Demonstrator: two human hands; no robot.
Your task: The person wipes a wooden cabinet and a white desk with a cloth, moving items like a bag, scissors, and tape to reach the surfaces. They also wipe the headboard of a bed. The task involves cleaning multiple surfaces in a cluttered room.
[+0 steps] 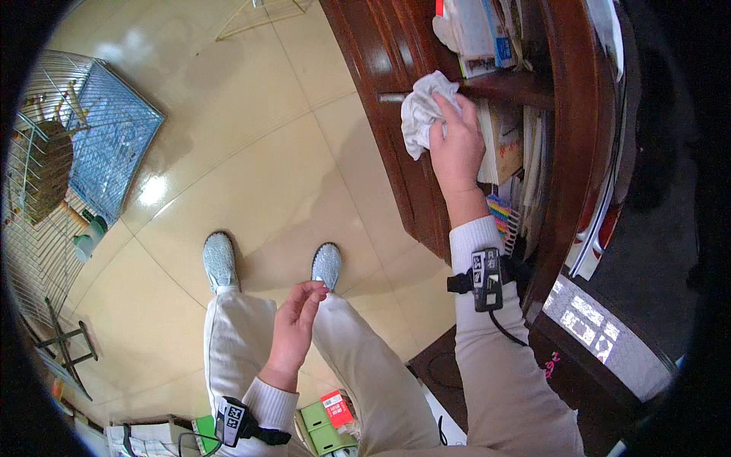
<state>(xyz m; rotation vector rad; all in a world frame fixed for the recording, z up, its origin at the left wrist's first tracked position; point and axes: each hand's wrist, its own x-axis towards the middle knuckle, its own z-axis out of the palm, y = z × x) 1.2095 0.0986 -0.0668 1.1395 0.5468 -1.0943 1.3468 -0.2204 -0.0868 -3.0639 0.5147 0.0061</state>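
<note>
While the left hand hangs over the legs, its fingers curl toward the thumb with nothing visible between them; whether the tips meet, I cannot tell. Farther out, the right hand is clamped on a crumpled white cloth, which lies over the edge of a dark wooden cabinet, just beside a metal handle. A loose fold could snag on that handle, since the cloth is bunched rather than flat. Books stand on the shelf close to the knuckles, so a sideways slip might knock them. The strapped wrist box has a dangling cable that could catch on the cabinet if the arm swung right. Beyond lie the shoes on shiny tiles, and a birdcage stands well apart.
</note>
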